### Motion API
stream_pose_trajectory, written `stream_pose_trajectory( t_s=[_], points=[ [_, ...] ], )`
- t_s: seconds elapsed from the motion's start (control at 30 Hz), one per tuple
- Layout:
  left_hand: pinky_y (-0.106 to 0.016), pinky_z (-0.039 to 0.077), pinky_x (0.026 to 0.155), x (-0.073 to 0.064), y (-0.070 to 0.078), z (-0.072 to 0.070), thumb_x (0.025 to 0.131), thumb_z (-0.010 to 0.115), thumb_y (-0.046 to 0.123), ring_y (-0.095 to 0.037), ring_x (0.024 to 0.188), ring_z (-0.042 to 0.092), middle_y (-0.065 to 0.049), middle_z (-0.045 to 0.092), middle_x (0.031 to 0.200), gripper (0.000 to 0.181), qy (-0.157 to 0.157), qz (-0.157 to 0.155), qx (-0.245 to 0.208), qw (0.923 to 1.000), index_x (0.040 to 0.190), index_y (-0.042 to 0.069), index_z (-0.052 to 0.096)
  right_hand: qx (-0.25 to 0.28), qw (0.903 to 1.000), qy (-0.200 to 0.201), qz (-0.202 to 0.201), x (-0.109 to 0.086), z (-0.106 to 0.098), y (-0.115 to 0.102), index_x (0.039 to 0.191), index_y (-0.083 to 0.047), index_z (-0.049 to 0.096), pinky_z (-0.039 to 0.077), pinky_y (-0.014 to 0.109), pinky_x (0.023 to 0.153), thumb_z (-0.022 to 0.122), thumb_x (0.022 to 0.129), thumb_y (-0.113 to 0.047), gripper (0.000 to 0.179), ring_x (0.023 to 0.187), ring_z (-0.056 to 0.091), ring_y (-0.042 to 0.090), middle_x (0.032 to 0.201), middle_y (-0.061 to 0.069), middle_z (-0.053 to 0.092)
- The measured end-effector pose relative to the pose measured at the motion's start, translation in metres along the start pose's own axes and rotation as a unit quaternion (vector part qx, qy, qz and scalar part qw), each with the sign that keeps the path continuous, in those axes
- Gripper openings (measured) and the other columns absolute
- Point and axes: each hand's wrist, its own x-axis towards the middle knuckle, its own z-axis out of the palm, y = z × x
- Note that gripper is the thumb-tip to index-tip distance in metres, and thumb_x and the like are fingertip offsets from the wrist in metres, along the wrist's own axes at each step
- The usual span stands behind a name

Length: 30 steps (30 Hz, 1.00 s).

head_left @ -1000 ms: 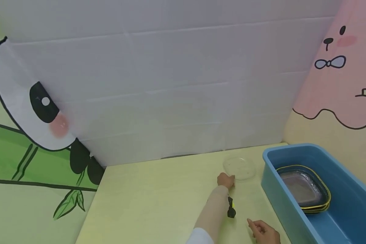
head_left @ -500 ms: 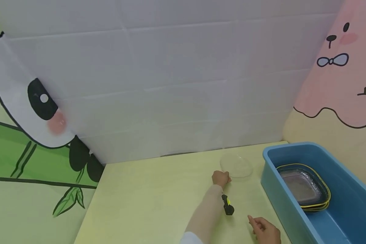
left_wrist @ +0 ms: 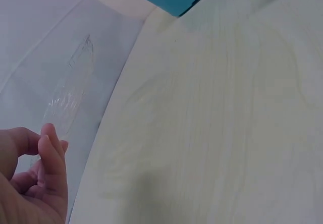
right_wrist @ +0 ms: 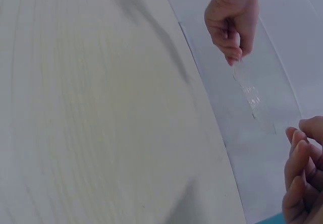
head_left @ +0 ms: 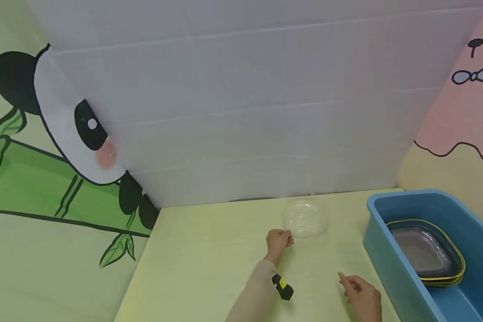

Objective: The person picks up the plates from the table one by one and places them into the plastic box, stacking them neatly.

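Observation:
My left hand (head_left: 279, 243) pinches the near left edge of a clear plastic lid (head_left: 305, 218), thumb against fingers. The lid is thin, see-through and rounded, with light glinting off its face in the head view. Seen from the left wrist, the lid (left_wrist: 68, 99) is nearly edge-on above the left hand (left_wrist: 38, 176), raised off the table. My right hand (head_left: 362, 295) hovers near the blue tub with its fingers loosely bent and nothing in them. In the right wrist view, the right hand (right_wrist: 308, 171) is at the lower right, apart from the lid.
A deep blue tub (head_left: 406, 273) stands at the right of the pale wooden table (head_left: 201, 259). Stacked inside it are shallow clear containers (head_left: 424, 250) with yellow rims. A white sheet (head_left: 233, 112) hangs along the table's back edge, and cartoon-printed walls flank it.
My left hand has moved left with the lid, whose face now tilts more toward the head camera. The head view has swung left. The right hand stays almost still.

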Motion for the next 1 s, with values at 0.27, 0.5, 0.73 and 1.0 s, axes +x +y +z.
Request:
stream_pose_trajectory(
  t_s=[0.27,0.5,0.73,1.0],
  points=[
    [-0.018,0.052,0.051,-0.023,-0.02,-0.042,0.082,0.057,0.007,-0.004,0.048,0.057,-0.004,0.064,0.06,0.016,0.016,0.03,-0.006,0.9994,0.073,-0.004,0.067,0.024,0.9995,-0.021,0.002,0.013,-0.008,-0.004,0.089,-0.005,0.07,0.04,0.023,0.053,0.056,0.087,-0.047,0.043,0.05,0.052,0.013,0.057,-0.002,0.059],
    [-0.017,0.05,0.049,-0.052,-0.042,-0.064,0.083,0.059,0.008,-0.004,0.048,0.056,-0.002,0.063,0.06,0.017,0.012,0.02,-0.019,0.9995,0.074,-0.004,0.066,0.071,0.9937,-0.076,0.044,0.014,-0.005,0.0,0.09,-0.005,0.069,0.043,0.023,0.061,0.055,0.088,-0.048,0.046,0.053,0.055,0.015,0.056,-0.004,0.059],
    [-0.016,0.05,0.05,-0.07,-0.057,-0.072,0.083,0.059,0.007,-0.004,0.05,0.057,0.0,0.063,0.061,0.015,0.02,0.006,-0.025,0.9995,0.074,-0.003,0.066,0.094,0.9918,-0.078,0.037,0.015,0.008,-0.001,0.088,-0.002,0.068,0.046,0.026,0.053,0.057,0.089,-0.039,0.039,0.049,0.052,0.013,0.056,-0.001,0.059],
    [-0.017,0.051,0.05,-0.075,-0.049,-0.087,0.082,0.059,0.007,-0.005,0.051,0.057,-0.001,0.063,0.061,0.016,0.022,0.01,-0.03,0.9993,0.076,-0.006,0.066,0.084,0.9929,-0.085,0.009,0.016,0.028,-0.013,0.085,-0.001,0.068,0.045,0.024,0.048,0.057,0.089,-0.031,0.032,0.047,0.051,0.011,0.054,-0.002,0.057]
  ],
)
